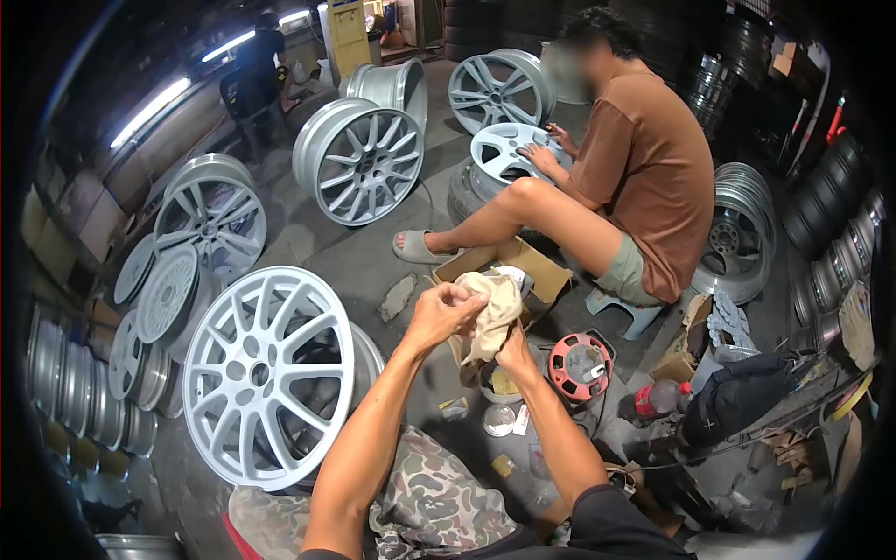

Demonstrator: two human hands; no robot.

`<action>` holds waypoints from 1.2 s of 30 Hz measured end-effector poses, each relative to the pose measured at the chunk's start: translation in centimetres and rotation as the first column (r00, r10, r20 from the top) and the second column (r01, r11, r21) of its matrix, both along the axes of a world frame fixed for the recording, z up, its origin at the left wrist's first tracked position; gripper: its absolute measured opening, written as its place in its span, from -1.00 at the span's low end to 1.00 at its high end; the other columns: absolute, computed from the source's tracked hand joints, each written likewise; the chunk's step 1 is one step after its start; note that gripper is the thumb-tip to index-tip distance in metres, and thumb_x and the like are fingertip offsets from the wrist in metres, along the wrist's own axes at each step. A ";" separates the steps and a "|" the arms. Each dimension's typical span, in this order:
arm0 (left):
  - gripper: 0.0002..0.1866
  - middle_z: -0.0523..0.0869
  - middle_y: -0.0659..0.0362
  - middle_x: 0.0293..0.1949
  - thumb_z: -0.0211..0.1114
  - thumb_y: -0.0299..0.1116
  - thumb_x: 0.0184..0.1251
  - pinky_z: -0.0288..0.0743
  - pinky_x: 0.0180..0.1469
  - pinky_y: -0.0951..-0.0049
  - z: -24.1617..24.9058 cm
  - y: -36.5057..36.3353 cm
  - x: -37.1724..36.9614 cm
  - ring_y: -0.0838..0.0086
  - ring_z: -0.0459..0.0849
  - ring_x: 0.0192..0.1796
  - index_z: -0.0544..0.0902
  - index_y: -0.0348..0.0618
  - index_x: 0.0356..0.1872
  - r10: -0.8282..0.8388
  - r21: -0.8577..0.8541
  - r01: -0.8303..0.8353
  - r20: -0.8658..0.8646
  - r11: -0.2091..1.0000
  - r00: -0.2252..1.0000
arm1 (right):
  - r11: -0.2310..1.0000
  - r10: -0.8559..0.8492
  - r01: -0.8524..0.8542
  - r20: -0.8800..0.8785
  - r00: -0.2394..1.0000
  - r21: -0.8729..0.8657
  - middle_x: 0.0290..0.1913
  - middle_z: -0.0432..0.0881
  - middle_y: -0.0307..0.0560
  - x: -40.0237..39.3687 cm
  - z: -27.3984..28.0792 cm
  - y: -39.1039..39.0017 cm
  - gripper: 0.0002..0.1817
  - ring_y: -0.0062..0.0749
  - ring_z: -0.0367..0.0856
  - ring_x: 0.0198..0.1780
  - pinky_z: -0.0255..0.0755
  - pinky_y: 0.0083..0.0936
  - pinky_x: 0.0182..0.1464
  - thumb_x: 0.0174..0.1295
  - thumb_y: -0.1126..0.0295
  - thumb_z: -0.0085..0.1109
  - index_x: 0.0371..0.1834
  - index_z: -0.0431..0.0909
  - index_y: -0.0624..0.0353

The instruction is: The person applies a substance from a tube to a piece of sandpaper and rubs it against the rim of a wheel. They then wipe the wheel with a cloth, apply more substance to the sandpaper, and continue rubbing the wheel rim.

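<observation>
Both of my hands are raised in front of me around a crumpled cream-coloured cloth (pixel 497 313). The fingers of my left hand (pixel 442 315) are bent, with thumb and fingertips pinching the cloth's left side. My right hand (pixel 512 349) is closed around its lower right part. Behind the cloth is an open cardboard box (pixel 549 271), partly covered by it. A large light-grey multi-spoke wheel rim (pixel 245 371) stands upright to the left of my left arm, untouched by either hand. Below my right hand sits a small bowl (pixel 498 390) with something yellowish in it.
A person in a brown shirt (pixel 658 177) sits on a low stool (pixel 637 317), both hands on another rim (pixel 499 149). More rims (pixel 373 173) stand across the floor. A red cable reel (pixel 558 369) and a red-capped bottle (pixel 659 399) lie to my right.
</observation>
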State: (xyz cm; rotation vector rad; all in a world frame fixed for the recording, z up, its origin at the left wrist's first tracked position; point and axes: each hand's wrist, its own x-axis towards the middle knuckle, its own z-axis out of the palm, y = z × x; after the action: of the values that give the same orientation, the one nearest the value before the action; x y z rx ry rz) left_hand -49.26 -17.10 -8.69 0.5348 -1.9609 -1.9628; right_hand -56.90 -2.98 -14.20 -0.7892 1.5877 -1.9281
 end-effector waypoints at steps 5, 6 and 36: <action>-0.69 0.62 0.34 -0.54 0.51 -0.17 0.38 0.34 -0.50 0.60 -1.4 -1.3 0.6 0.69 0.47 -0.53 0.70 -0.17 -0.44 -0.031 0.126 0.014 0.133 0.992 0.991 | 0.985 -0.088 0.128 -0.314 0.945 0.112 0.04 0.73 0.05 1.2 -1.8 -1.4 -0.55 -0.10 0.71 0.01 0.56 -0.24 0.05 0.47 0.14 0.09 0.25 0.54 0.23; -0.71 0.62 0.35 -0.55 0.51 -0.19 0.38 0.23 -0.52 0.61 -1.3 -1.5 0.7 0.70 0.42 -0.55 0.72 -0.18 -0.43 0.009 0.142 -0.026 0.122 0.990 0.992 | 0.966 -0.059 0.130 -0.300 0.952 0.224 0.08 0.73 0.09 1.6 -1.3 -1.3 -0.54 -0.04 0.70 0.05 0.54 -0.22 0.10 0.46 0.13 0.09 0.26 0.55 0.22; -0.64 0.70 0.32 -0.19 0.43 -0.05 0.43 0.60 0.05 0.50 14.3 -5.4 -6.9 0.61 0.67 -0.21 0.72 -0.13 -0.02 -0.103 -0.175 0.069 -0.194 0.982 0.976 | 0.583 0.301 -0.144 -0.047 0.953 0.800 -0.07 0.65 0.34 20.8 -22.8 24.0 -0.64 0.34 0.58 0.09 0.46 0.05 0.12 0.52 0.12 -0.01 0.01 0.65 0.16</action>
State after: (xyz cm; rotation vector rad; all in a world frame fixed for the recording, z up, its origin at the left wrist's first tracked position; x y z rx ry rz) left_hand -56.13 -22.53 5.59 0.2018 -2.0238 -1.7993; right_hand -36.09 21.07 -36.97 -0.7133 2.0729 -0.7963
